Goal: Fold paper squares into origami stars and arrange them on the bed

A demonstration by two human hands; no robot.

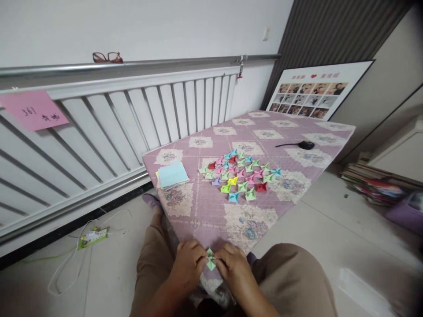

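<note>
A small piece of folded light green paper (210, 259) is held between my two hands at the near corner of the cloth-covered table. My left hand (189, 263) pinches its left side between thumb and fingers. On the right side, my right hand (234, 263) grips it the same way. Beyond my hands, several small folded paper shapes in green, pink, blue, red, yellow and purple stand in a group, among them a red one (261, 187) and a yellow one (232, 180). To their left lies a stack of square paper (172, 175) with a light blue sheet on top.
The purple flowered tablecloth (205, 211) covers the table. A black object with a thin handle (306, 145) lies at the right back. A white radiator (152, 114) runs along the left, with glasses (107, 57) on the pipe above. A power strip (94, 237) is on the floor.
</note>
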